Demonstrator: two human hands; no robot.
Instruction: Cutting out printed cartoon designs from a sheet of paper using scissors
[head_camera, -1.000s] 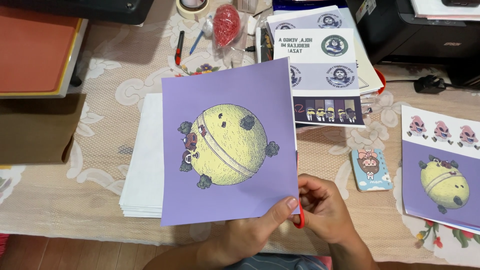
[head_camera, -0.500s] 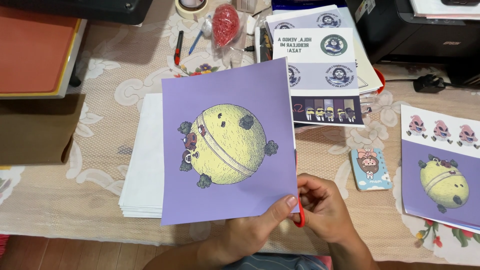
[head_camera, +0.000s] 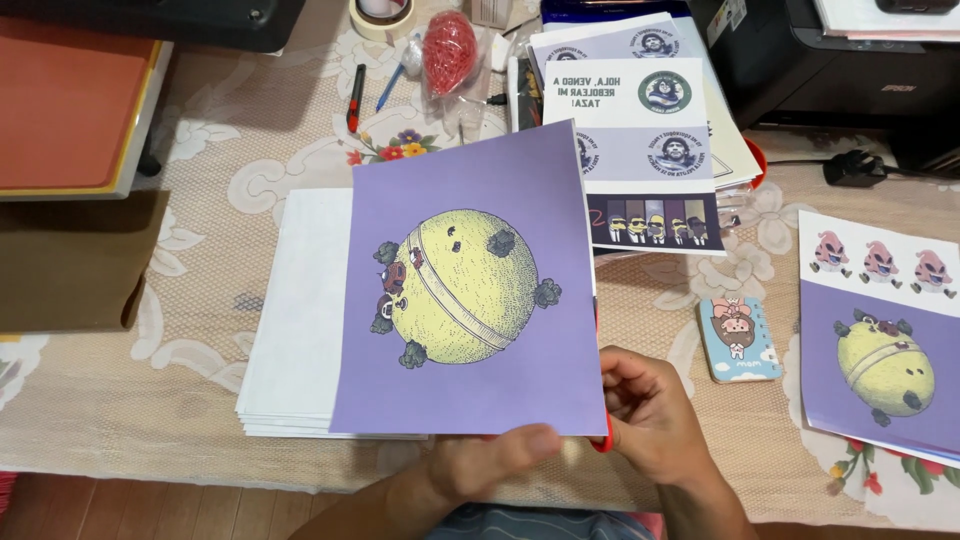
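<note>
I hold up a purple printed sheet (head_camera: 500, 180) showing a yellow ball-shaped planet with small trees. My left hand (head_camera: 490, 462) pinches its lower edge, thumb on the front. My right hand (head_camera: 655, 415) is at the sheet's lower right corner, closed on a red-handled tool (head_camera: 603, 441) that looks like scissors. Most of that tool is hidden behind the paper. Under the sheet lies a stack of white paper (head_camera: 290, 320) on the lace tablecloth.
A second print with the same planet (head_camera: 880, 330) lies at the right, next to a small cartoon card (head_camera: 740, 340). More printed sheets (head_camera: 640, 130), a black printer (head_camera: 840, 70), a red net bag (head_camera: 450, 45), a pen (head_camera: 354, 95) and an orange folder (head_camera: 65, 100) sit further back.
The purple sheet has tilted slightly clockwise. Both hands stay at its lower edge in about the same place.
</note>
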